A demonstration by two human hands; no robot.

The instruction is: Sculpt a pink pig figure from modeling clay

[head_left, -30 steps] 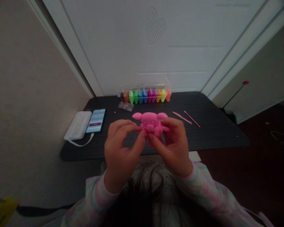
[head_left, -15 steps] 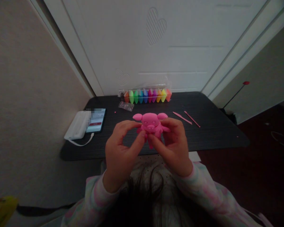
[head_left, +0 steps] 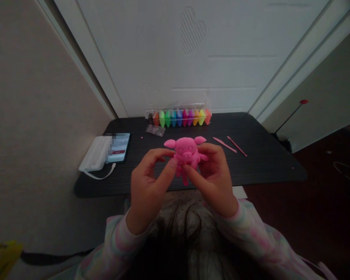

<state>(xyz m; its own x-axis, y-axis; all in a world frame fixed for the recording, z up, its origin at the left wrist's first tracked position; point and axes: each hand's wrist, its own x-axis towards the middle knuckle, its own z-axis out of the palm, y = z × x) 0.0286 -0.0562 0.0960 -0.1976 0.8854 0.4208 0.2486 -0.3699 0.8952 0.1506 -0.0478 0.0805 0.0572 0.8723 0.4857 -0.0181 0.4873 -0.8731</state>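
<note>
A pink clay pig figure (head_left: 186, 149) with two flat ears and a snout is held upright above the near edge of the black table (head_left: 259, 163). My left hand (head_left: 147, 186) pinches its left side between thumb and fingertips. My right hand (head_left: 214, 181) grips its right side and lower body, thumb in front. The figure's legs are partly hidden by my thumbs.
A row of coloured clay packs (head_left: 181, 118) stands at the table's back edge, a small clear bag (head_left: 155, 130) before it. Two pink modelling tools (head_left: 230, 145) lie at the right. A phone (head_left: 118, 147) and a white power bank (head_left: 95, 153) lie at the left.
The pig figure has tilted slightly and risen a little. My left fingers have shifted on its side; both hands stay on it.
</note>
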